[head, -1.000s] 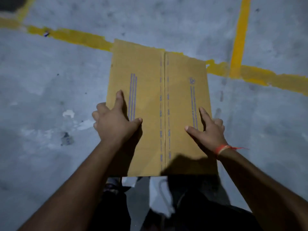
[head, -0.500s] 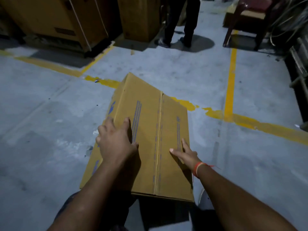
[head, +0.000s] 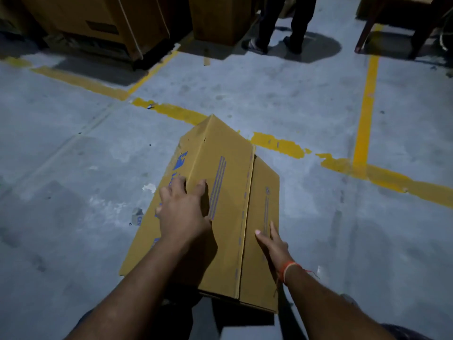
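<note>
A brown cardboard box [head: 228,173] with blue printing stands on the grey concrete floor in front of me, its top flaps closed along a centre seam. My left hand [head: 182,208] lies over the box's upper left edge, with the fingers bent down the left side and the thumb on the top. My right hand [head: 270,242] rests at the top's right edge with thumb and forefinger stretched out on the cardboard; its other fingers are hidden behind the right side. An orange thread band circles the right wrist.
Yellow painted lines [head: 365,114] cross the floor beyond the box. Large cardboard crates [head: 98,23] stand at the back left. A person's legs [head: 277,25] stand at the back centre, and dark furniture legs [head: 367,30] at the back right.
The view has lifted from straight down to forward, and the box now shows its left side. My left hand slid to the left edge and my right hand to the right edge.
</note>
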`<state>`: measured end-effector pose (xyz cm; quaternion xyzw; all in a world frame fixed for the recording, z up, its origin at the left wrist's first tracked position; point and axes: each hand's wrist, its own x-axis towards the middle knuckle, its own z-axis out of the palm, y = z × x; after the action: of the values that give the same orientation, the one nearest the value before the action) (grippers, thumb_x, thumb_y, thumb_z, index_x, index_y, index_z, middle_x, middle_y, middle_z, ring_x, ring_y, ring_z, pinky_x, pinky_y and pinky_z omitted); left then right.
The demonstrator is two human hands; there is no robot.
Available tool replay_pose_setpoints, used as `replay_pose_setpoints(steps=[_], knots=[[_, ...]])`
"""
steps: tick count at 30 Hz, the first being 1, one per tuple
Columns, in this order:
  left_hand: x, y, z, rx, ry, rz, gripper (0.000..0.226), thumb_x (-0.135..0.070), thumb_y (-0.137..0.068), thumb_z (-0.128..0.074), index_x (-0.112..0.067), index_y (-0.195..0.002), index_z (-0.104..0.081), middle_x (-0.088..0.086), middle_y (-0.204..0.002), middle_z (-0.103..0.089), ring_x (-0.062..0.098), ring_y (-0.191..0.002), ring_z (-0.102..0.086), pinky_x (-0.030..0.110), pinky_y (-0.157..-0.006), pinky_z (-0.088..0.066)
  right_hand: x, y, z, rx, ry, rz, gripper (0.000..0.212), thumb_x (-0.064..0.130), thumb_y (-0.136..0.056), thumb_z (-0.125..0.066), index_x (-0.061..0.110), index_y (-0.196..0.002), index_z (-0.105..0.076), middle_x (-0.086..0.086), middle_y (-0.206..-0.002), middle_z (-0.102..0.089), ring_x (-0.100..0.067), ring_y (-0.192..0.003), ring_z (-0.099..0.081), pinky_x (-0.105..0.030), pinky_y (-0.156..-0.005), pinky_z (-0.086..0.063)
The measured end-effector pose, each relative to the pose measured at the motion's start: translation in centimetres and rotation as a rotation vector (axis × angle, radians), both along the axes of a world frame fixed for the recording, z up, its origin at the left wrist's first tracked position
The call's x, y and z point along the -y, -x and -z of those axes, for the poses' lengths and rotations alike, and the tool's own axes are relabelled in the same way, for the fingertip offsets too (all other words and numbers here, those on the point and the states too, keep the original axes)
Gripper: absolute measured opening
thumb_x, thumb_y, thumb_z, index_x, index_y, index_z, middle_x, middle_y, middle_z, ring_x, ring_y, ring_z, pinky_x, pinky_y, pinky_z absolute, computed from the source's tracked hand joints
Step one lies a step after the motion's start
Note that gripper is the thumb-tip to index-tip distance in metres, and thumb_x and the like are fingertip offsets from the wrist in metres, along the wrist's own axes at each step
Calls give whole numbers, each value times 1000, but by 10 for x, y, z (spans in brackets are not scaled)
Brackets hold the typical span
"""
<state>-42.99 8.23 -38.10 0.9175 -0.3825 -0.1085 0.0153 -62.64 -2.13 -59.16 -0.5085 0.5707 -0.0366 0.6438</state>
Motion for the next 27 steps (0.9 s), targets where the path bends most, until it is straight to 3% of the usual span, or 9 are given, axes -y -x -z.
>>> replay_pose_setpoints(steps=[5, 7, 11, 14, 17, 20, 23, 26, 27], knots=[[26, 2, 24, -89, -63, 23, 98, -45, -78, -80, -45, -156, -21, 2, -149, -18, 31, -132, -21, 51, -97, -47, 11, 3, 31, 62, -170, 76, 108, 94, -63, -56, 57, -154, -13, 0, -168, -16, -31, -155, -9, -64, -121, -9], [30, 8, 28, -88, -75, 28, 102, -46, -77, -81, -46, -156, -17, 2, -148, -16, 30, -132, -20, 52, -92, -48, 17, 5, 30, 81, -225, 70, 104, 93, -70, -51, 52, -156, -10, 5, -169, -13, -29, -155, -9, -62, -122, -8], [29, 22, 37, -140, -45, 82, 113, -49, -74, -80, -44, -157, -3, 1, -142, -18, 27, -126, -25, 48, -94, -49, 34, 9, 22, 26, -351, 78, 114, 100, -64, -46, 37, -158, -28, -2, -165, -27, -30, -150, -28, -56, -121, -17], [35, 41, 44, -336, 75, 166, 120, -52, -76, -80, -37, -161, 4, -3, -132, -21, 20, -123, -28, 28, -103, -37, 63, 6, 49, 71, -298, 118, 128, 108, -48, -45, 34, -153, -39, -6, -159, -39, -30, -144, -40, -57, -120, -25], [49, 64, 47, -511, 161, 229, 110, -52, -84, -74, -31, -163, -1, -4, -131, -26, 17, -125, -31, 20, -100, -27, 76, -2, 6, 105, -100, 82, 116, 108, -55, -34, 40, -149, -44, -1, -154, -48, -26, -139, -47, -53, -118, -33], [56, 84, 49, -625, 264, 270, 92, -43, -90, -71, -28, -163, -16, -4, -133, -35, 17, -130, -38, 23, -107, -33, 66, 5, -83, 97, 173, -7, 93, 92, -76, -27, 40, -153, -33, 4, -157, -41, -22, -142, -41, -52, -119, -30], [49, 95, 50, -340, 324, 86, 85, -47, -87, -70, -35, -157, -25, 0, -151, -28, 26, -137, -29, 42, -110, -37, 55, 28, -133, 95, 299, -105, 80, 78, -89, -41, 47, -158, -13, 12, -153, -44, -18, -138, -47, -46, -115, -37], [39, 94, 56, -457, 197, -230, 106, -64, -78, -72, -38, -157, -6, 15, -162, -10, 39, -145, -23, 54, -110, -37, 40, 53, -151, -33, 364, -252, 87, 40, -96, -57, 49, -157, 5, 5, -138, -61, -17, -109, -68, -36, -98, -52], [36, 92, 61, -568, 178, -259, 115, -67, -77, -73, -39, -159, 2, 18, -161, -16, 40, -143, -30, 52, -111, -39, 34, 58, -151, -64, 349, -271, 91, 31, -95, -57, 50, -155, 9, 1, -136, -62, -16, -103, -69, -34, -94, -54]])
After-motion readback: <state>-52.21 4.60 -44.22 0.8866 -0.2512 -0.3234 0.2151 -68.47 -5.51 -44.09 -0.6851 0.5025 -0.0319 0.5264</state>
